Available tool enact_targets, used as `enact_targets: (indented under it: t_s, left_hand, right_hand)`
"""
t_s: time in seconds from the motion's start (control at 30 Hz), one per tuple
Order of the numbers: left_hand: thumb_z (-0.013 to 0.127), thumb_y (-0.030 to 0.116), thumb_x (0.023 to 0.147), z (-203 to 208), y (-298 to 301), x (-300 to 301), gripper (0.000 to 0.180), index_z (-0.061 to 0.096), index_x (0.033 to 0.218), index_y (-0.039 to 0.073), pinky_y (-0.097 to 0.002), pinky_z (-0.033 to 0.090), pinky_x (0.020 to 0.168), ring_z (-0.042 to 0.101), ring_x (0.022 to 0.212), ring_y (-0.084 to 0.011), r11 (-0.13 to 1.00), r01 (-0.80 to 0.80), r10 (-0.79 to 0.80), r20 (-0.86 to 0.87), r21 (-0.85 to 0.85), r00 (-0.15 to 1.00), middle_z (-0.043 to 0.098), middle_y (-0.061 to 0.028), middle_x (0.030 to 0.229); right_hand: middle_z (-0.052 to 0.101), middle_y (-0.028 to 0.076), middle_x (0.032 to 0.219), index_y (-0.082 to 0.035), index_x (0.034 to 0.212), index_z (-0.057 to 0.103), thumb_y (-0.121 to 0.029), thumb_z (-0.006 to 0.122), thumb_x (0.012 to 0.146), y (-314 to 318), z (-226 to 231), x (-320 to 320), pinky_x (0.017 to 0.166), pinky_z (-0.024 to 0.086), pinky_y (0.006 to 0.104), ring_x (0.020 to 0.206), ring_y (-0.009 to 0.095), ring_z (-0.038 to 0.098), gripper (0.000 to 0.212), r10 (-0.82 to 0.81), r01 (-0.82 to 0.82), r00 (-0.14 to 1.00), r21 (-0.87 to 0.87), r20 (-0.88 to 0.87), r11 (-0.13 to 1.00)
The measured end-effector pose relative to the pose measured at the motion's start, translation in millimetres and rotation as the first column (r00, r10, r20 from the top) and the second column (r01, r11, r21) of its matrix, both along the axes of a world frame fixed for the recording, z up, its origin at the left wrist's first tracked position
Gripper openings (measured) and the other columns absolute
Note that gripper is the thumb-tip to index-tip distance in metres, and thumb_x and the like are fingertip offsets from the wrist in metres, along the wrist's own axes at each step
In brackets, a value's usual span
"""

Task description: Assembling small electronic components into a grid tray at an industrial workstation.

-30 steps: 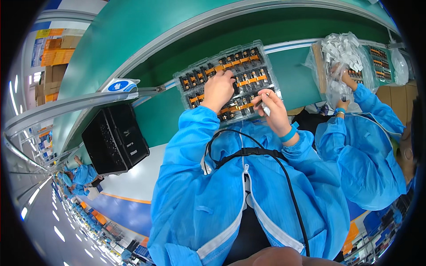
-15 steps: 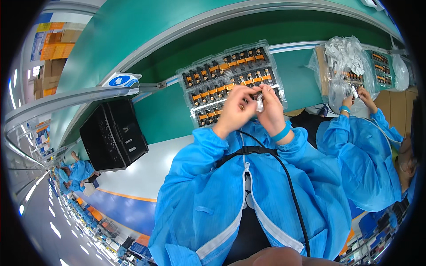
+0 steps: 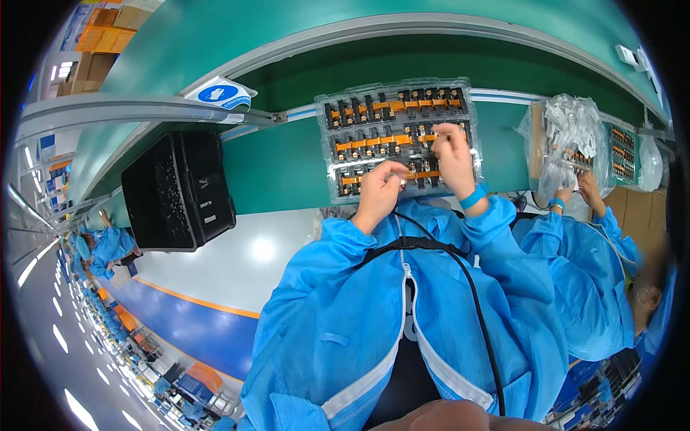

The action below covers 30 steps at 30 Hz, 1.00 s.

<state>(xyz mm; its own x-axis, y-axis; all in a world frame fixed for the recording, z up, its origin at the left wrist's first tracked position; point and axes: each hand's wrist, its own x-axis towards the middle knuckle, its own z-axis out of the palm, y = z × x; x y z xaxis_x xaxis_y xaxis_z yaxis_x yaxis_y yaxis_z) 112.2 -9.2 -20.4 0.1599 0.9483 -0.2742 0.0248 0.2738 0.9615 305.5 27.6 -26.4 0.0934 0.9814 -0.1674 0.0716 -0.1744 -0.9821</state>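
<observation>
A clear plastic tray [image 3: 323, 108] lies on the green bench, holding rows of small black parts with orange strips [image 3: 364, 144]. My left hand [image 3: 379, 192] is at the tray's near edge, thumb and fingers pinched together. A tiny dark bit shows at its fingertips, too small to name. My right hand [image 3: 454, 161] is above the tray's right side, its fingers curled and closed over the middle row. Whatever it may hold is hidden by the fingers.
To the left stands a black bin [image 3: 162, 194]. A co-worker in a blue smock [image 3: 575, 273] works at the right, beside a bag of white pieces [image 3: 571, 126] and another parts tray [image 3: 622, 152]. A metal rail [image 3: 402, 25] runs above the bench.
My hands, earlier close together around a small white piece, have moved apart. The right hand has reached over the tray; the left has dropped to its near edge. The white piece no longer shows.
</observation>
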Motion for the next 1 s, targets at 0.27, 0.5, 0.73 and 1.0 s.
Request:
enact_targets:
  t_s: [0.27,0.5,0.73,1.0]
  left_hand:
    - [0.062,0.020,0.085,24.5,17.8,13.7,0.029,0.070,0.111,0.011,-0.0421,0.053,0.069,0.064,0.078,-0.0335,0.843,0.381,-0.055,-0.643,0.380,0.764,0.062,-0.0113,0.087]
    - [0.063,0.025,0.086,12.5,34.1,25.2,0.044,0.061,0.127,0.010,-0.0462,0.054,0.070,0.066,0.083,-0.0365,0.874,0.427,-0.083,-0.793,0.234,0.604,0.065,-0.0146,0.090]
    - [0.069,0.026,0.086,19.7,32.3,23.8,0.040,0.066,0.122,0.008,-0.0348,0.052,0.067,0.064,0.074,-0.0227,0.927,0.234,-0.110,-0.385,0.292,0.916,0.064,-0.0083,0.082]
    - [0.062,0.017,0.097,56.3,20.4,13.4,0.028,0.058,0.120,0.000,-0.0202,0.042,0.059,0.052,0.068,-0.0051,0.941,0.294,-0.179,0.493,-0.166,0.851,0.058,0.0007,0.081]
  right_hand:
    - [0.069,0.013,0.086,-0.011,0.107,0.061,-0.023,0.062,0.088,30.8,19.0,1.4,0.066,0.054,0.0450,0.079,0.033,0.069,0.023,0.293,-0.481,0.398,-0.074,0.869,0.874]
    - [0.069,0.015,0.075,-0.010,0.094,0.060,-0.021,0.062,0.087,43.5,38.6,7.2,0.065,0.054,0.0474,0.073,0.036,0.068,0.013,0.362,-0.511,0.377,-0.135,0.852,0.849]
    - [0.050,-0.006,0.073,-0.011,0.090,0.056,-0.015,0.060,0.098,18.4,52.6,21.7,0.049,0.028,0.0186,0.056,0.001,0.039,0.010,0.115,-0.159,0.949,-0.132,-0.295,0.978]
    - [0.053,0.001,0.082,-0.009,0.101,0.050,-0.014,0.055,0.100,-25.7,51.5,5.2,0.050,0.026,0.0199,0.055,0.004,0.034,0.007,0.071,-0.183,0.584,-0.046,-0.809,0.982]
